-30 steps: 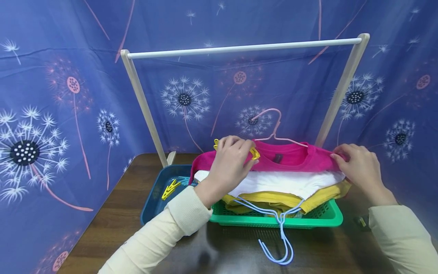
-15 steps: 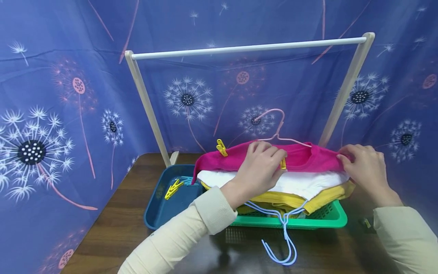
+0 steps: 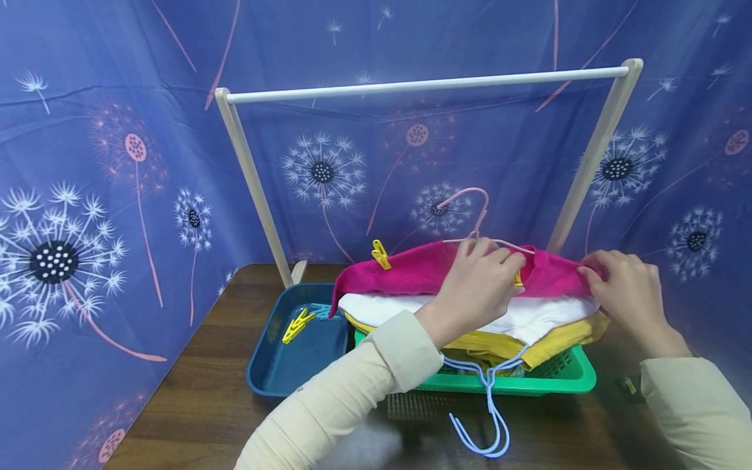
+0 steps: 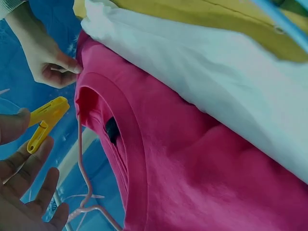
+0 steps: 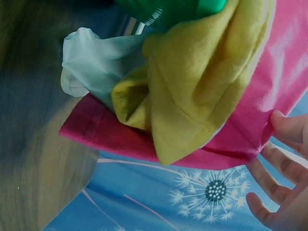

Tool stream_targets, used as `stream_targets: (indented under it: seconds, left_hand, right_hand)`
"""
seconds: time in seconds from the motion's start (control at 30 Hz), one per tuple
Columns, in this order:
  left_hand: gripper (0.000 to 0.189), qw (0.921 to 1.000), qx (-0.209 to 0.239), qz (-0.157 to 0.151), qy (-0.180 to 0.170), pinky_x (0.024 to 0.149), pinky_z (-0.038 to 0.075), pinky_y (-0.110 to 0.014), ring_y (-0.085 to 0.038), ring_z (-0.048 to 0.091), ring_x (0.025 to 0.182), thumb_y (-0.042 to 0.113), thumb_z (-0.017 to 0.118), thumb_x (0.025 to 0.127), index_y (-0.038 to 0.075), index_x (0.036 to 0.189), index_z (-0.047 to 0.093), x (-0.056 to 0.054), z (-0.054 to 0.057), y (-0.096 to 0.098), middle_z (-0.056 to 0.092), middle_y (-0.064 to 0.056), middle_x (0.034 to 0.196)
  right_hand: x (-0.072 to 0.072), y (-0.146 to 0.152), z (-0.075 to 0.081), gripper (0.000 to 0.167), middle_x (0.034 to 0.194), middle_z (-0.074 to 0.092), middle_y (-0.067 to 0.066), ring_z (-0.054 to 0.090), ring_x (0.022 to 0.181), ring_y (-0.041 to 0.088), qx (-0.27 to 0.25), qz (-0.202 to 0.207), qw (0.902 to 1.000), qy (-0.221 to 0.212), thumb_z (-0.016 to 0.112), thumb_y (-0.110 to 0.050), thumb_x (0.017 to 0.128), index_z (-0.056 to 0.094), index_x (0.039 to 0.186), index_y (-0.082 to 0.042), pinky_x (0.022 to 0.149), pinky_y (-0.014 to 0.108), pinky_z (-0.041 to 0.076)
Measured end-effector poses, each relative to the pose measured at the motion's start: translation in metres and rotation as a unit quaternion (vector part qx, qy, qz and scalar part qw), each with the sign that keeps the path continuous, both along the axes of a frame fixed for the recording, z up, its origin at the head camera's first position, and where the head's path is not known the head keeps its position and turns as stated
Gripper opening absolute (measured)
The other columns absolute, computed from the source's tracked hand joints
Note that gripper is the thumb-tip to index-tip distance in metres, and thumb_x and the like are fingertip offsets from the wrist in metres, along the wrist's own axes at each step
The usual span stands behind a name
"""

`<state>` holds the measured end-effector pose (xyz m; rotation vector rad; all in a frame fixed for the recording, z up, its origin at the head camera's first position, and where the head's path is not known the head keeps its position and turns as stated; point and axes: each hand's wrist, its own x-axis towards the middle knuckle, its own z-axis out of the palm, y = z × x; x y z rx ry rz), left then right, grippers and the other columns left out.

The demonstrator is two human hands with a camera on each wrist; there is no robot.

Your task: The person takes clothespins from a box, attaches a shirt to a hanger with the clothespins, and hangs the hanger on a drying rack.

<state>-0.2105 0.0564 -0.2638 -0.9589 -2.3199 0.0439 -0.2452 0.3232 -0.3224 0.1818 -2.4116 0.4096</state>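
Observation:
My left hand (image 3: 478,281) pinches a yellow clothespin (image 4: 48,120) between thumb and fingers, over the neckline of a pink shirt (image 4: 178,159). The shirt lies on top of a clothes pile, with a pink hanger (image 3: 478,209) in it, its hook standing up behind. A second yellow clothespin (image 3: 380,254) is clipped on the shirt's left shoulder. At the other shoulder my right hand (image 3: 628,294) pinches the pink cloth between thumb and fingers. Beneath it are a white garment (image 3: 546,313) and a yellow one (image 5: 192,91).
A green basket (image 3: 578,382) carries the pile, with blue hangers (image 3: 490,405) hanging over its front. To its left, a dark blue tray (image 3: 258,365) holds yellow and blue clothespins (image 3: 298,326). Behind stands a rack with a white rail (image 3: 423,85). A small object lies near the right sleeve.
My left hand has moved right across the shirt with the clothespin, from the left shoulder toward the neckline's right side, uncovering the clipped clothespin. My right hand keeps its hold at the shoulder.

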Motion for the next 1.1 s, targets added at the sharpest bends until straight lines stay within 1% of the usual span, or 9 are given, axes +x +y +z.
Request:
stream_targets:
  seconds: [0.13,0.27,0.33,0.53,0.73,0.93,1.1]
  left_hand:
    - [0.03,0.9998,0.014,0.003,0.015,0.095,0.036,-0.031,-0.01,0.05,0.105,0.04,0.056,0.086,0.026,0.112,0.056,-0.005,0.001,0.007,0.062,0.013,0.109]
    - [0.03,0.9995,0.026,0.007,0.015,0.092,0.037,-0.03,-0.01,0.049,0.107,0.04,0.056,0.086,0.027,0.114,0.056,-0.011,0.001,0.015,0.061,0.014,0.108]
    - [0.029,0.9995,0.031,0.01,0.007,0.091,0.037,-0.03,-0.009,0.049,0.108,0.041,0.056,0.086,0.028,0.112,0.056,-0.014,0.002,0.019,0.061,0.015,0.107]
    - [0.028,0.9986,0.034,0.022,-0.035,0.091,0.035,-0.028,-0.009,0.046,0.112,0.044,0.056,0.086,0.028,0.108,0.053,-0.02,0.005,0.031,0.059,0.016,0.105]
    - [0.029,0.9973,0.05,0.026,-0.047,0.092,0.034,-0.028,-0.009,0.045,0.113,0.044,0.058,0.085,0.026,0.106,0.048,-0.025,0.009,0.038,0.059,0.018,0.102]
    - [0.027,0.9964,0.063,0.026,-0.05,0.091,0.034,-0.028,-0.008,0.045,0.113,0.043,0.057,0.085,0.026,0.105,0.048,-0.03,0.011,0.043,0.059,0.018,0.101]
    - [0.024,0.9949,0.075,0.039,-0.053,0.091,0.034,-0.028,-0.007,0.045,0.113,0.041,0.057,0.086,0.028,0.104,0.049,-0.033,0.014,0.047,0.06,0.019,0.1]
  right_hand:
    - [0.0,0.0,0.0,0.015,0.088,0.063,0.025,0.05,0.078,0.043,0.004,-0.002,1.0,-0.004,0.061,-0.011,0.081,0.065,0.09,-0.001,0.065,0.052,0.028]
    - [0.0,0.001,-0.001,0.015,0.088,0.063,0.025,0.05,0.077,0.043,0.006,0.0,1.0,-0.007,0.062,-0.011,0.081,0.065,0.092,-0.001,0.065,0.051,0.027]
    - [0.0,0.001,-0.001,0.015,0.088,0.063,0.026,0.05,0.078,0.044,0.007,0.0,1.0,-0.006,0.063,-0.01,0.081,0.064,0.092,0.0,0.065,0.051,0.027]
    - [0.0,0.003,-0.001,0.015,0.088,0.063,0.025,0.051,0.079,0.044,0.013,0.003,0.9999,0.004,0.064,-0.009,0.08,0.065,0.092,0.0,0.064,0.052,0.03]
    - [0.001,0.002,-0.001,0.014,0.088,0.063,0.025,0.051,0.078,0.045,0.016,0.006,0.9998,0.011,0.063,-0.009,0.079,0.065,0.091,-0.001,0.063,0.053,0.031]
    - [0.003,0.0,-0.002,0.012,0.087,0.064,0.025,0.051,0.075,0.044,0.017,0.009,0.9997,0.017,0.064,-0.008,0.079,0.065,0.089,-0.001,0.061,0.053,0.031]
    - [0.002,-0.001,0.0,0.013,0.088,0.064,0.026,0.052,0.076,0.045,0.022,0.01,0.9995,0.023,0.065,-0.008,0.078,0.065,0.089,-0.001,0.061,0.054,0.031]
